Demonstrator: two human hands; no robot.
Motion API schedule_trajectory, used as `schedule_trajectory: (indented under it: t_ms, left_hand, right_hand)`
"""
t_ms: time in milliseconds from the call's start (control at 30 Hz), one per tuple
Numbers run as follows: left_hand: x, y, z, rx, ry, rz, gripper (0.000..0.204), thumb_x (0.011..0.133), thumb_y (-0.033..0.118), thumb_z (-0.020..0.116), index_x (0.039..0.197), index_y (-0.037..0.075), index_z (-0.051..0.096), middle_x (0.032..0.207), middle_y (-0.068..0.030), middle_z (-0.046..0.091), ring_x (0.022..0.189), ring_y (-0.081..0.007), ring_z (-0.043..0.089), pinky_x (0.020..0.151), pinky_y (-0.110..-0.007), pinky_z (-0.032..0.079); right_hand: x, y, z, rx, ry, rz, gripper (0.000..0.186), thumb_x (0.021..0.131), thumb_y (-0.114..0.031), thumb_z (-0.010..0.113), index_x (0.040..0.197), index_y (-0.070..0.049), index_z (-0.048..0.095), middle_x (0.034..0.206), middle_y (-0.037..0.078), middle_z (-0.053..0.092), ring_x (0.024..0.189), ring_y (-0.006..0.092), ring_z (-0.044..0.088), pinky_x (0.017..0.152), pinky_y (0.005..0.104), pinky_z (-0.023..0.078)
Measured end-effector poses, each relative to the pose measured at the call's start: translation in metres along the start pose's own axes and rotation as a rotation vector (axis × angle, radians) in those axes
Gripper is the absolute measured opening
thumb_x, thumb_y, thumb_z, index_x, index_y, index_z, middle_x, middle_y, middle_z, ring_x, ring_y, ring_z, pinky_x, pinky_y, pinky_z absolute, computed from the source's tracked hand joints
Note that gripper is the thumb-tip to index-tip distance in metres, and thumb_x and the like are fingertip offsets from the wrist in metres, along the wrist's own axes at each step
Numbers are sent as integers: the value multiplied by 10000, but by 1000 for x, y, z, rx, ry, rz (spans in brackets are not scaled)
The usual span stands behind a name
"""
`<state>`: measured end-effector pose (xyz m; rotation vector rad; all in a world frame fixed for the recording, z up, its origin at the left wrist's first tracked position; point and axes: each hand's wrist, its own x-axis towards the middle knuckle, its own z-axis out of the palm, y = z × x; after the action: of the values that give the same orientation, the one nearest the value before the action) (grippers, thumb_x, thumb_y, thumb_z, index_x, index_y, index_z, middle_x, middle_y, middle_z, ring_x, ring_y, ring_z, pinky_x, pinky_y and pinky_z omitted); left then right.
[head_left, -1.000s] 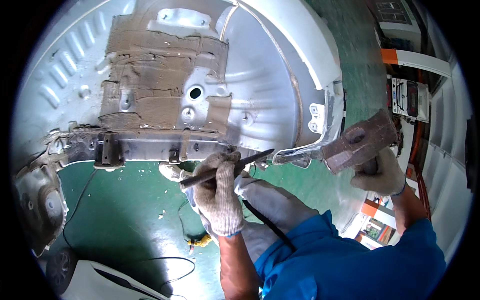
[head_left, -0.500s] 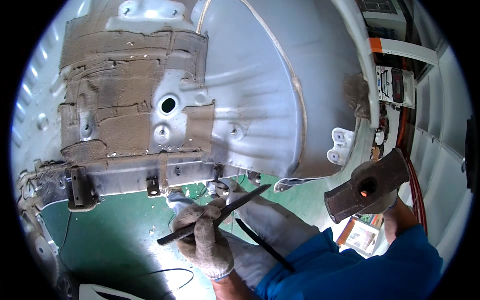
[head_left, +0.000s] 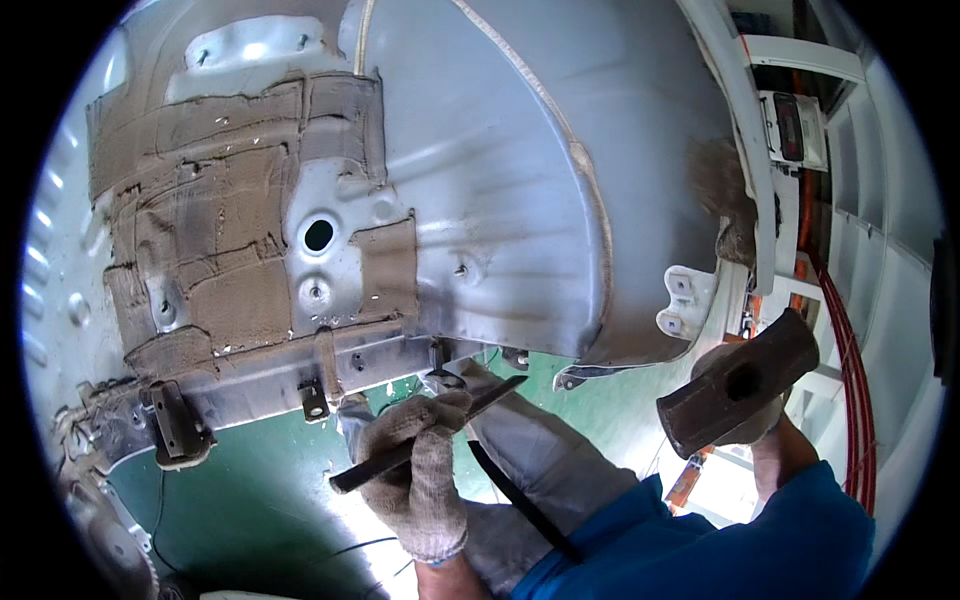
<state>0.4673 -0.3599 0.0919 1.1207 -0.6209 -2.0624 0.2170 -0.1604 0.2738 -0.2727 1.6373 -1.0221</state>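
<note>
My left hand [head_left: 430,490], in a pale knit work glove, is closed around a dark flat metal bar [head_left: 494,397], perhaps a chisel. The bar slants up to the right, its upper end apart from the metal body panel [head_left: 510,210]. At the right my right hand [head_left: 757,425], also gloved, is mostly hidden behind the large dark head of a hammer [head_left: 695,412]. The fingers seem wrapped round its handle, which the head covers. The hammer is held clear of the panel.
Brown coating patches [head_left: 235,240] cover the panel's left part, around a round hole. Along its lower edge runs a rail [head_left: 265,385] with dark brackets [head_left: 180,425]. A white bracket [head_left: 682,300] sticks out at the right. Red hoses [head_left: 850,370] hang beyond; cables lie on the green floor.
My view has shifted, so the panel's left side sits further left. The bar and hammer remain in my hands, with only slight changes of position and tilt.
</note>
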Motion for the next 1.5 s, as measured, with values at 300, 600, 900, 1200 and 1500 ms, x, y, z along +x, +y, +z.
schedule_trajectory:
  t_ms: [300,600,900,1200,1500]
  left_hand:
    - [15,40,27,-63,-128,-15,276,958,153,707,1165,3,605,962,-160,715,947,-314,720,903,-490,591]
    - [14,47,44,-19,-179,-22,213,934,72,717,1107,-25,639,994,-168,730,963,-312,734,890,-456,609]
    - [19,78,77,341,-373,19,256,927,107,755,1115,-41,663,981,-129,733,900,-185,715,782,-304,596]
    - [10,72,86,370,-485,36,238,945,143,737,1115,-17,695,960,-53,715,869,-130,630,782,-282,519]
    - [17,74,81,414,-590,149,182,947,85,710,1098,-15,689,924,-52,709,829,-120,623,764,-287,527]
  right_hand:
    - [-34,51,42,-331,39,-142,606,688,-52,926,1226,-19,650,1178,140,713,1030,229,719,883,359,601]
    - [-21,8,72,-391,120,15,562,713,-111,909,1208,-44,653,1172,113,702,1019,203,698,862,340,580]
    - [-16,-44,69,-986,169,-156,452,689,-156,832,1098,-39,679,944,79,656,731,181,641,641,334,526]
    - [17,-199,122,-1551,93,-400,378,876,-296,714,1069,18,629,702,136,653,561,232,648,542,347,527]
    - [44,-238,191,-2054,-42,-886,343,841,-198,698,1109,7,632,756,208,664,676,349,693,600,436,540]
